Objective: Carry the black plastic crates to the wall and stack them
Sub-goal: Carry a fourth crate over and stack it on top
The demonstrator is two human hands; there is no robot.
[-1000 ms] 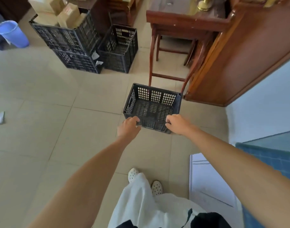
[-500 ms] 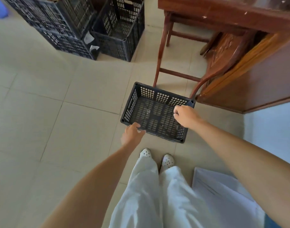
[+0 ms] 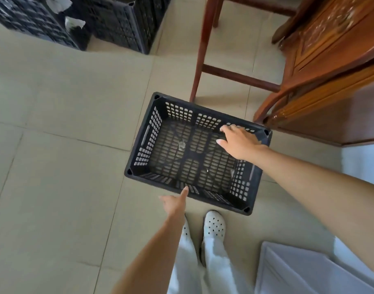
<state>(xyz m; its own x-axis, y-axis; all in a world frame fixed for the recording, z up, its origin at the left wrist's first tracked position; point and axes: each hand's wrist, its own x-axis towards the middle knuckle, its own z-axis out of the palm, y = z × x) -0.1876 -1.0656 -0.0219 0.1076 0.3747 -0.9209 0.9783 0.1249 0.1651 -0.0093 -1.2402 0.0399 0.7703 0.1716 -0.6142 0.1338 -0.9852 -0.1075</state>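
Note:
An empty black plastic crate (image 3: 148, 134) with perforated walls sits on the tiled floor just in front of my feet. My left hand (image 3: 175, 203) is at its near rim, with one fingertip touching the edge and the other fingers loose. My right hand (image 3: 239, 143) lies palm down over the crate's far right corner with its fingers spread and nothing gripped. Two more black crates (image 3: 126, 24) (image 3: 33, 20) stand side by side at the top left; the left one has white paper scraps stuck on it.
A red-brown wooden leg and rung (image 3: 200, 60) stand right behind the crate. A carved wooden cabinet (image 3: 330, 60) fills the upper right, with pale wall (image 3: 362, 162) below it. A white flat panel (image 3: 309, 272) lies at the lower right beside my white shoes (image 3: 214, 224).
The crate has come down to the floor close to my feet. Both hands have let go of its rim; my right hand moved to the far right corner and opened.

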